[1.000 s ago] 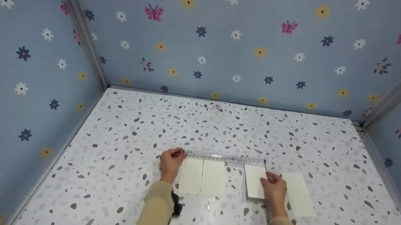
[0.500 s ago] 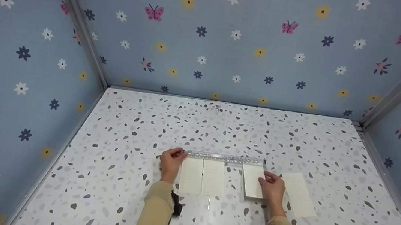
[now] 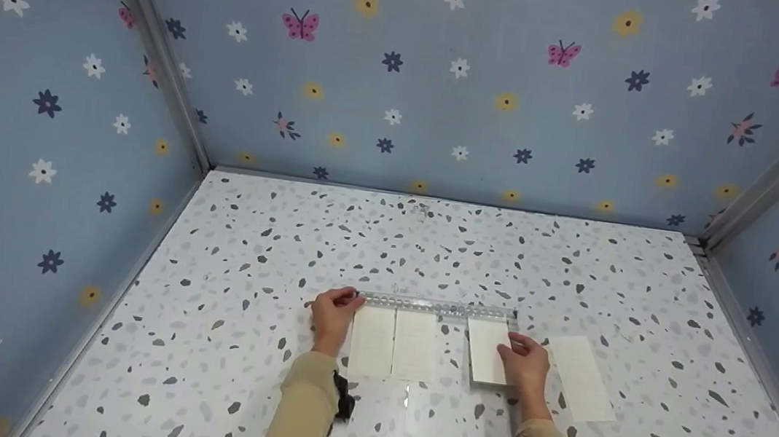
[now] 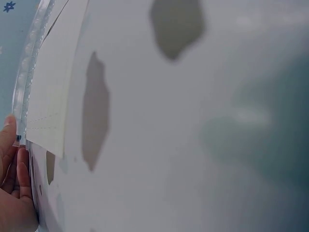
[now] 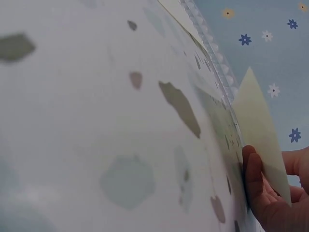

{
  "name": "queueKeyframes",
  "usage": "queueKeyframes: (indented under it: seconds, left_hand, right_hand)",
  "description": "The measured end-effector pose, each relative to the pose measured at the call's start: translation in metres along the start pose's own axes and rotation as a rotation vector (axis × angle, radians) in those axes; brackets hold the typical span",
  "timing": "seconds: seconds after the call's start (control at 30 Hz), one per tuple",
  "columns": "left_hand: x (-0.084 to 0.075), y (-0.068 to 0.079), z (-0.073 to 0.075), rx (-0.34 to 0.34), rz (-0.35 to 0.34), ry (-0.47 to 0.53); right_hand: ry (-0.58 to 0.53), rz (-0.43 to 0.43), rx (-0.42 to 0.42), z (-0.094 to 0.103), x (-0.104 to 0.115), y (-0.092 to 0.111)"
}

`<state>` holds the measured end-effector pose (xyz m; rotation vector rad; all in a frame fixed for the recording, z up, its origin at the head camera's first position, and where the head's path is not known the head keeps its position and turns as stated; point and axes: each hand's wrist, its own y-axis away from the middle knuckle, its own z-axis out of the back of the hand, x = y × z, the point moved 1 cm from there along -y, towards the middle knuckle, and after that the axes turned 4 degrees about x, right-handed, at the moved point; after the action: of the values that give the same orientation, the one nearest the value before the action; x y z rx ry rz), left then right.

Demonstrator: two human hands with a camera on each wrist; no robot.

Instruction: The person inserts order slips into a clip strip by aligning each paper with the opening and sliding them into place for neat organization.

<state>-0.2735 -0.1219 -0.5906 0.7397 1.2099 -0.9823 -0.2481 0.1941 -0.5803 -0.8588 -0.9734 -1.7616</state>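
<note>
My left hand [image 3: 333, 317] pinches the left end of a clear plastic strip [image 3: 423, 305] that looks like a ruler with a bumpy pattern. Below the strip, two pale cream paper slips [image 3: 372, 341] lie side by side, top edges along it. In the left wrist view the thumb and fingers of the left hand [image 4: 17, 188] meet at the strip's end [image 4: 20, 116]. My right hand [image 3: 526, 368] holds another cream slip [image 3: 486, 350] by its right side. The right wrist view shows this slip [image 5: 260, 128] tilted up off the table, thumb and fingers on either side.
A further cream slip [image 3: 582, 378] lies slanted on the table, right of my right hand. The speckled white table [image 3: 271, 227] is bounded by blue flowered panels [image 3: 419, 90] at the back and sides.
My right hand has drifted slightly left with its slip, towards the two slips lying side by side. My left hand and the strip have stayed put.
</note>
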Motion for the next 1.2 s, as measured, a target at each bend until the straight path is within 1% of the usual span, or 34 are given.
queueKeyframes:
  seconds: [0.23,0.4,0.63,0.8,1.0,1.2]
  left_hand:
    - [0.0,0.0,-0.001,0.001,0.011,-0.001]
    - [-0.001,0.0,-0.001,0.003,0.031,0.012]
    - [-0.001,0.0,-0.001,0.003,0.042,-0.006]
    - [-0.001,0.0,0.0,0.008,0.056,-0.014]
    - [-0.002,0.0,-0.001,-0.004,0.045,-0.027]
    - [-0.001,-0.001,-0.001,-0.006,0.044,-0.026]
  right_hand:
    - [-0.01,0.001,0.012,-0.002,0.001,0.0]
    - [-0.005,0.014,-0.001,-0.005,0.002,0.0]
    - [-0.007,-0.026,0.008,-0.008,0.003,0.0]
    - [-0.004,-0.012,0.014,-0.01,0.004,0.001]
    - [-0.013,-0.014,0.014,-0.012,0.005,0.002]
    - [-0.019,-0.018,0.01,-0.015,0.006,0.003]
